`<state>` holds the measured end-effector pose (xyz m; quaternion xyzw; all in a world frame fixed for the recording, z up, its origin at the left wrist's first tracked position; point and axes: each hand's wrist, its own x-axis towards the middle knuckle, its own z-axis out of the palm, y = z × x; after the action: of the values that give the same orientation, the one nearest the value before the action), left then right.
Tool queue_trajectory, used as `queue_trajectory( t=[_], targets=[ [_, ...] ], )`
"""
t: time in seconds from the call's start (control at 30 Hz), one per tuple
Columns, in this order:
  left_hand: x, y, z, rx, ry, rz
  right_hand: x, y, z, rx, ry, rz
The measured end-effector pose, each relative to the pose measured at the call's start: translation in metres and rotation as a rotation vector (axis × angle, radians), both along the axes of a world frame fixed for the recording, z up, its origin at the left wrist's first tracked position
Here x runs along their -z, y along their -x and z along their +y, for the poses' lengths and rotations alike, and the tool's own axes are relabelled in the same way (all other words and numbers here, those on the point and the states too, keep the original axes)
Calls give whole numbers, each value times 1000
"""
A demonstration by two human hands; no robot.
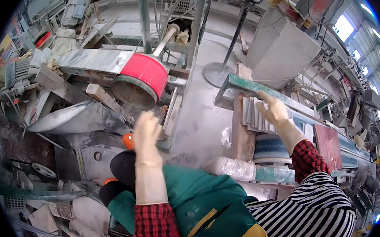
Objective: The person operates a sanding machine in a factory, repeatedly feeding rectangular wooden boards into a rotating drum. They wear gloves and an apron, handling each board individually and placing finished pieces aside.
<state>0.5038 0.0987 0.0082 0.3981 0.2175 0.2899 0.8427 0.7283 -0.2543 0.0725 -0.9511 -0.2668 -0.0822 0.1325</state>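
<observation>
Both my hands wear long cream rubber gloves, with red-and-black checked sleeves behind them. My left hand (145,127) hangs in front of my legs with its fingers curled in, and nothing shows in it. Just beyond it is the open end of a red drum (146,73). My right hand (274,109) reaches forward on the right, thumb and fingers apart. It is beside a stack of thin pale slabs (254,116) that stand on edge against a wooden post (239,134). A dusty green metal beam (259,88) runs past its fingertips; whether they touch it I cannot tell.
A pale flat band (90,59) leads left from the drum. A stand with a round base (217,74) is on the dusty floor ahead, near a large grey hopper (283,42). A plastic-wrapped bundle (230,167) lies right of my legs. Stone offcuts (90,215) are at lower left.
</observation>
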Motion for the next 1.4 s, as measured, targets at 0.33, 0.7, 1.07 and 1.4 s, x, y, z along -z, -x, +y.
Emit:
queue_trajectory(
  t=[0.33, 0.7, 1.07, 1.4],
  targets=[
    [-37, 337, 47, -579, -760, 986, 180, 53, 33, -581, 480, 186],
    [-36, 412, -78, 26, -1447, 1794, 154, 79, 71, -442, 449, 228],
    [-33, 393, -52, 239, -1284, 1932, 158, 71, 81, -434, 458, 345],
    [-28, 382, -41, 292, -1257, 1985, 156, 70, 93, -435, 563, 423]
  ],
)
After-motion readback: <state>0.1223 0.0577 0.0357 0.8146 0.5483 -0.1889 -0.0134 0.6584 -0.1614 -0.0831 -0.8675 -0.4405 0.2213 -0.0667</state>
